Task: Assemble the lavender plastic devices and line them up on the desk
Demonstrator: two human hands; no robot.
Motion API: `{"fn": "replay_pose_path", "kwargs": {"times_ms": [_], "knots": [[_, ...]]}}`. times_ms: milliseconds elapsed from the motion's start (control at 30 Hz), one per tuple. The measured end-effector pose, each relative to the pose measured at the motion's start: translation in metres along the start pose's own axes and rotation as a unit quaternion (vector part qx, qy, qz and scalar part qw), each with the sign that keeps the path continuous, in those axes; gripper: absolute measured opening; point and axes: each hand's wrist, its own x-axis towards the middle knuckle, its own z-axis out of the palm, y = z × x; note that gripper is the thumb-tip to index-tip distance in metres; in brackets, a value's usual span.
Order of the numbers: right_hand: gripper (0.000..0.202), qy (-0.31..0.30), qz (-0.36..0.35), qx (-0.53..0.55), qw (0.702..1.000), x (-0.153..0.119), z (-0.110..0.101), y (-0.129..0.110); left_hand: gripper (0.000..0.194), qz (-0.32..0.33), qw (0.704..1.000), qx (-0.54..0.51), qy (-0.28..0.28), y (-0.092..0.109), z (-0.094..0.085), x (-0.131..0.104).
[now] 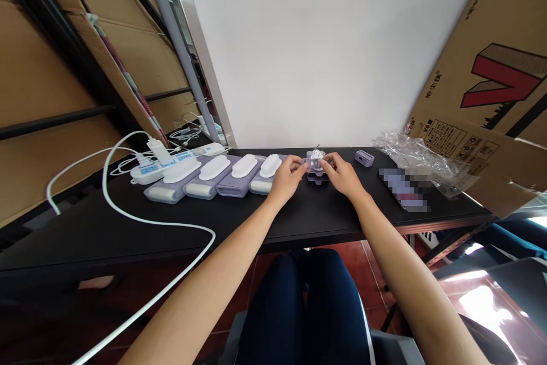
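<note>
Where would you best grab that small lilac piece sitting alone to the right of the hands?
Probably by the two long sides of the small lilac piece, coming down from above. It sits low and flat on the black table with free space around it, right of the right hand, so a top pinch looks easiest.

On the far right we see a tilted cardboard box (482,97) printed with a large red "V". Its small label reads "V6"; the black characters beside it are illegible.
</note>
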Motion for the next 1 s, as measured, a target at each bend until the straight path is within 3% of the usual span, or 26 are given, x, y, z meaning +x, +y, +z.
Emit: {"fn": "replay_pose_path", "kwargs": {"times_ms": [100,200,300,533,767,1000], "knots": [[0.037,0.011,0.021,0.000,1.000,0.001,0.000,0.000,0.024,-0.001,0.998,-0.007,0.065,0.004,0.000,-0.001],[0.030,0.003,0.004,0.005,1.000,0.001,0.002,0.000,0.025,0.020,0.996,0.031,0.080,0.007,-0.001,-0.004],[0.027,0.002,-0.001,0.017,1.000,0.001,0.005,-0.001,0.036,0.039,0.994,0.066,0.072,0.010,-0.002,-0.007],[0.051,-0.040,0.000,0.022,0.999,-0.003,0.004,-0.008,0.029,0.044,0.994,0.095,0.034,0.013,0.000,-0.012],[0.031,-0.024,-0.023,0.017,0.999,-0.005,0.007,-0.013,0.027,0.060,0.989,0.132,0.020,0.012,0.000,-0.014],[0.027,-0.015,-0.062,0.055,0.996,-0.004,0.011,-0.013,0.031,0.087,0.975,0.205,0.000,0.015,0.000,-0.016]]}}
